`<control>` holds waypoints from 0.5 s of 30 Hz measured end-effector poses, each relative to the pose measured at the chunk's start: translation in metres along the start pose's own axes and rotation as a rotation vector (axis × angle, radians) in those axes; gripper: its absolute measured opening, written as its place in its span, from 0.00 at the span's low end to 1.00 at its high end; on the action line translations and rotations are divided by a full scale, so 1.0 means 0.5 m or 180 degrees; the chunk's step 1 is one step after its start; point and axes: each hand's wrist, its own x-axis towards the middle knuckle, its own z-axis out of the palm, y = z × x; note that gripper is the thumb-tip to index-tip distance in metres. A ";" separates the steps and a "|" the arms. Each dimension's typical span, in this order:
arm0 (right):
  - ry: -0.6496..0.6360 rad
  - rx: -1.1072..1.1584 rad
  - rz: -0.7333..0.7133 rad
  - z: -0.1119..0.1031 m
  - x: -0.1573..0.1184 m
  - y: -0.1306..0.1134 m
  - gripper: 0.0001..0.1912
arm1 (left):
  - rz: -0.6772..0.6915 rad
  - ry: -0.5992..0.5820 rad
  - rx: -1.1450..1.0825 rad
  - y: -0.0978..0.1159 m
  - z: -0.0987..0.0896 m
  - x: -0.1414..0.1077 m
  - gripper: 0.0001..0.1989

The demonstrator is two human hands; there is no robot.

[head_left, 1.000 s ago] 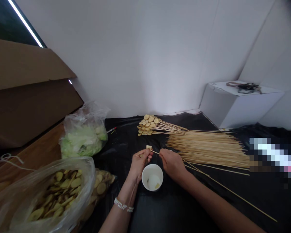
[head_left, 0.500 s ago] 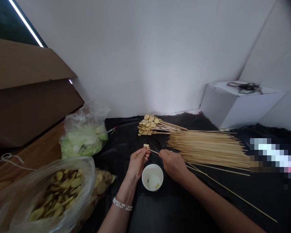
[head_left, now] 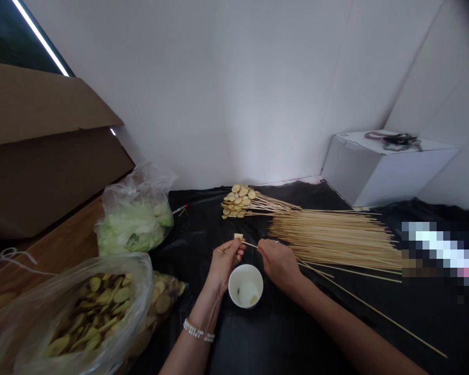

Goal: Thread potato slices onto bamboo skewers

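Observation:
My left hand (head_left: 223, 263) pinches a pale slice (head_left: 238, 236), which looks like potato, between thumb and fingers. A thin wooden skewer (head_left: 250, 244) runs from that slice to my right hand (head_left: 278, 263), whose fingers are wrapped round it. How far the tip has gone into the slice is hidden by my left fingers. Just below and between both hands stands a white bowl (head_left: 238, 304) with a little piece of slice inside. Beyond them lies a bunch of skewered slices (head_left: 240, 200), sticks pointing right.
Many loose bamboo skewers (head_left: 336, 237) lie to the right, one long skewer (head_left: 391, 317) apart from them. At left are an open plastic bag of slices (head_left: 101, 307) and a bag of cut green vegetable (head_left: 135, 224). A white box (head_left: 391, 169) stands at the back right.
Both hands have shifted very slightly to the right with the slice and skewer. The bowl and the other things look the same.

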 end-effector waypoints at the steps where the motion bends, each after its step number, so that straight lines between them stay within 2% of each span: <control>1: -0.0064 -0.0039 0.0032 0.000 0.000 -0.001 0.11 | -0.0001 -0.0002 0.0015 0.000 0.000 0.000 0.16; 5: -0.0504 0.0119 0.0102 -0.004 0.005 -0.001 0.12 | 0.0014 -0.0114 0.0124 0.000 0.001 -0.002 0.17; 8: -0.0681 0.0453 0.0150 -0.010 0.012 0.006 0.12 | -0.0031 -0.0186 0.0227 -0.001 0.002 -0.002 0.17; 12: -0.0592 0.0734 0.0130 -0.017 0.014 0.009 0.13 | -0.0037 -0.0109 0.0134 0.000 0.001 0.001 0.17; 15: -0.0458 0.0542 0.0005 -0.017 0.009 0.004 0.12 | 0.0051 0.0035 -0.0026 0.004 -0.002 0.002 0.16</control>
